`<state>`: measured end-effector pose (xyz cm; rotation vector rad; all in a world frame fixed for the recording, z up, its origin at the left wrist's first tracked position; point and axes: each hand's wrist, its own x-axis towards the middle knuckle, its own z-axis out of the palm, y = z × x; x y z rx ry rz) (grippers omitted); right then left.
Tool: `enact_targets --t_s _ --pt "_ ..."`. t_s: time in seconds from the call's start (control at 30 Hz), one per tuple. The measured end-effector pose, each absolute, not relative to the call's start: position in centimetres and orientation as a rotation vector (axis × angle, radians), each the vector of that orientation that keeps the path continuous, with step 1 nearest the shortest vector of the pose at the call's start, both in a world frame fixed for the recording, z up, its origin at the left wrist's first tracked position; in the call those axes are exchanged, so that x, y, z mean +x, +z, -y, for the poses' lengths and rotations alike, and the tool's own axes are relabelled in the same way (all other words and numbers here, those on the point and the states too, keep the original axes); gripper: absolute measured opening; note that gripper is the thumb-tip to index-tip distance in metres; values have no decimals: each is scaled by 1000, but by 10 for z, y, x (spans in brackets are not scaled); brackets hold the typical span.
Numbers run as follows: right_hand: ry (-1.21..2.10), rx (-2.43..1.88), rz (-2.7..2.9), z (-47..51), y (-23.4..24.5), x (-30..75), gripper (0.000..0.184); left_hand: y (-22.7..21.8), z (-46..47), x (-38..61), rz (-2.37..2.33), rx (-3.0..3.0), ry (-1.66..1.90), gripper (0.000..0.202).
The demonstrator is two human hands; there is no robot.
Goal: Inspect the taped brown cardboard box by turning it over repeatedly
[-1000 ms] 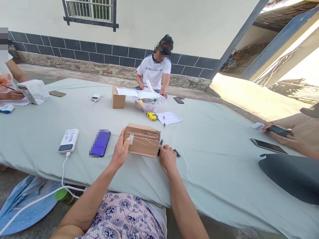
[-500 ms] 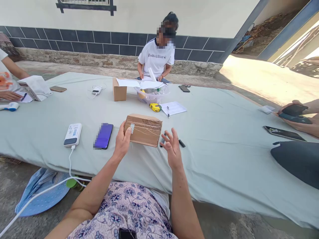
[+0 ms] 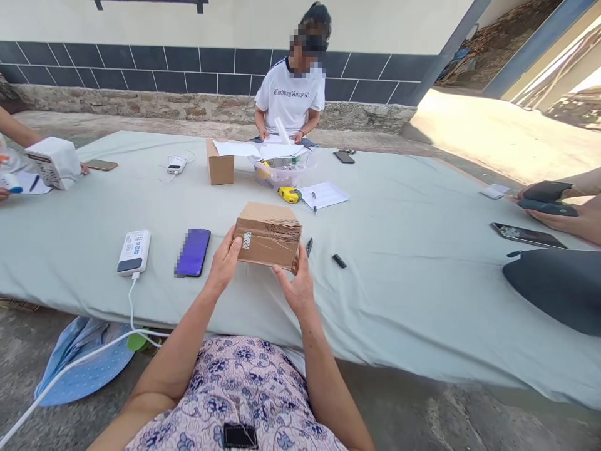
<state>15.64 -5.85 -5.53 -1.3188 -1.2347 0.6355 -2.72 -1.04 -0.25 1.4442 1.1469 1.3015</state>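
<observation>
Between my two hands is a small brown cardboard box (image 3: 271, 241), held up over the cloth-covered table. Wavy dark lines mark its upper right part and a small patterned sticker is on its left. My left hand (image 3: 224, 260) grips the left side, thumb on the front face. At the lower right corner, my right hand (image 3: 298, 282) holds the box, with some fingers hidden behind it. A black marker (image 3: 308, 246) lies partly hidden behind the box, and its black cap (image 3: 339, 260) rests to the right.
Left of me are a purple-screened phone (image 3: 193, 252) and a white power bank (image 3: 134, 252) with a cable. Ahead are a yellow tape measure (image 3: 288, 195), a paper sheet (image 3: 325, 195), a plastic basin (image 3: 282, 174) and another carton (image 3: 220, 169). Other people sit around the table.
My right hand, apart from the box before with fingers spread, has moved left and taken hold of its right corner. The box has tilted, showing more of its top.
</observation>
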Motion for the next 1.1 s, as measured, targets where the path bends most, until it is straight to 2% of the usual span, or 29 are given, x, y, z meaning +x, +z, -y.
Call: enact_targets --t_s 0.4,0.63,0.77,0.87,1.0,1.1 --pt "606 -1489 1187 42 -82 158 75 -30 -2 -22 -1336 1429 1209 45" --pt "474 -1593 1395 38 -93 167 74 -40 -5 -20 -1316 1350 1167 38" --pt "473 -1596 1374 36 -101 169 76 -41 -7 -26 -1291 1357 1127 44" --pt "444 -1586 1322 37 -104 170 76 -36 -10 -40 -1487 1412 1120 46" --pt "430 -1615 1175 41 -103 168 69 -21 -13 -70 -2000 1628 1133 47" --pt "397 -1571 1096 44 -97 165 66 -14 -13 -94 -2395 1634 924 44"
